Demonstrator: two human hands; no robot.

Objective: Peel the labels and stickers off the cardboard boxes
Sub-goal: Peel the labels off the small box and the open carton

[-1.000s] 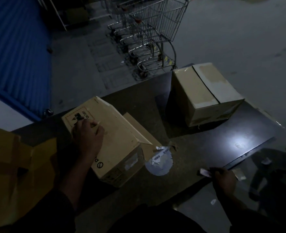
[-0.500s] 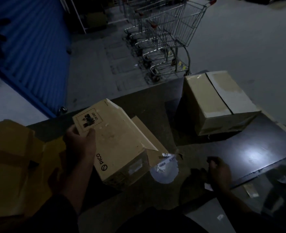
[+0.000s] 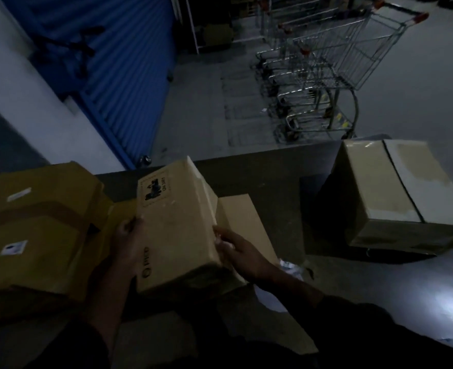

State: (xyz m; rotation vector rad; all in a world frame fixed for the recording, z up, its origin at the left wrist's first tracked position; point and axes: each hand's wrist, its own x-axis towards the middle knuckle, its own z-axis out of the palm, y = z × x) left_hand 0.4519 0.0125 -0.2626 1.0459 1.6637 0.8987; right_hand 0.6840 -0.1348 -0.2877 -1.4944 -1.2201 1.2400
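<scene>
A small tan cardboard box point(image 3: 177, 225) with a black printed mark near its far end sits tilted on the dark table point(image 3: 273, 171). My left hand point(image 3: 128, 243) grips its left edge and my right hand point(image 3: 236, 249) holds its right edge, fingers curled against the side. To the left lies a stack of yellowish boxes point(image 3: 38, 230) carrying two white labels point(image 3: 13, 247). A larger taped box point(image 3: 395, 193) stands at the right. Peeled white scraps point(image 3: 290, 266) lie on the table behind my right wrist.
A flat cardboard flap point(image 3: 244, 222) lies under the small box. Beyond the table's far edge stand nested shopping trolleys point(image 3: 326, 75) on a grey floor, with a blue roller shutter point(image 3: 108, 62) at the left. A bright reflection point(image 3: 438, 304) shows on the table at the right.
My right hand has come in from the table's right side and taken the small box's right edge. My left hand slid down its left edge. The view swung left, showing the yellowish stack.
</scene>
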